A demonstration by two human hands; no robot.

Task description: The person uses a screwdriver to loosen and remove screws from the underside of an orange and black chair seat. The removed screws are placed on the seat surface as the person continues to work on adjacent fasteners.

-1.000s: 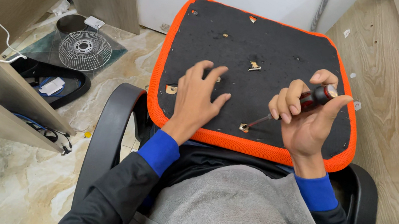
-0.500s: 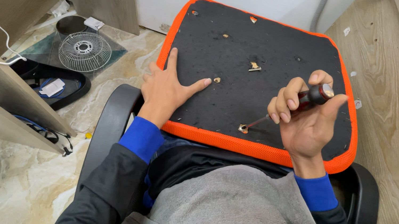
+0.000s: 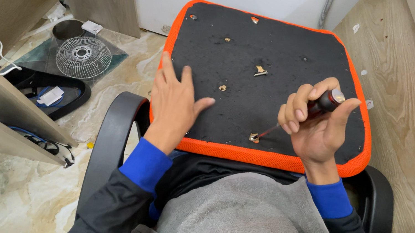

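Right hand (image 3: 318, 126) fingers wrapped tight round screwdriver (image 3: 317, 108) handle, tip down on metal fitting (image 3: 254, 137) near seat cushion (image 3: 256, 96) front edge. Left hand (image 3: 174, 104) flat, fingers spread, pressing cushion's left side.

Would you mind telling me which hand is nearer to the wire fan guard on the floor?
Left. The left hand rests on the seat's edge beside the fan guard; the right hand is across the seat.
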